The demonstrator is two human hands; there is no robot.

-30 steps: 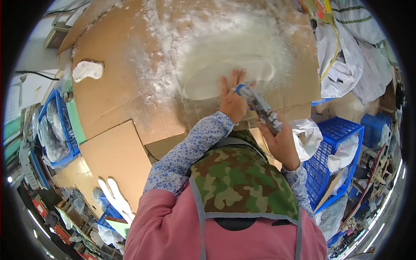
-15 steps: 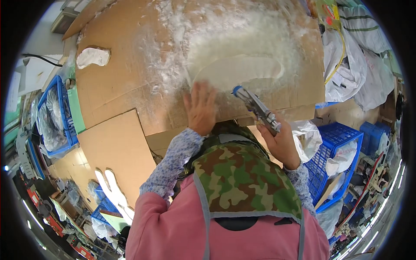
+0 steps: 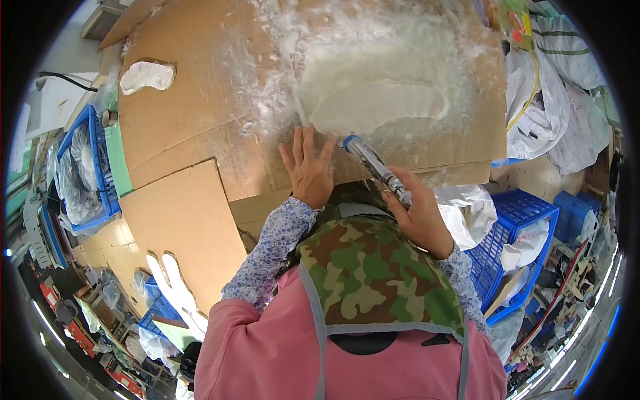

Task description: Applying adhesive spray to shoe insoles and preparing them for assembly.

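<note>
A pale, insole-shaped piece (image 3: 383, 107) lies flat on a big cardboard sheet (image 3: 180, 133), inside a patch of white residue. My left hand (image 3: 310, 170) has its fingers spread, palm down, with the fingertips at the near left end of the piece. Whether they touch the piece or only the cardboard, I cannot tell. My right hand (image 3: 423, 213) is wrapped round a silvery spray gun (image 3: 375, 163) with a blue nozzle. The nozzle points up and left, just right of my left fingers and near the piece's lower edge. The palm covers part of its body.
A stack of small white shaped pieces (image 3: 147, 77) sits at the far left of the cardboard. Another cardboard panel (image 3: 183, 220) holds white insole-like pieces (image 3: 175, 287). Blue crates (image 3: 513, 247) stand at both sides. White plastic bags (image 3: 537, 107) and a yellow hose (image 3: 530, 97) are at right.
The spray gun has swung left and slightly up, its nozzle now close to my left fingers. My left hand has shifted slightly right and its fingers are more spread.
</note>
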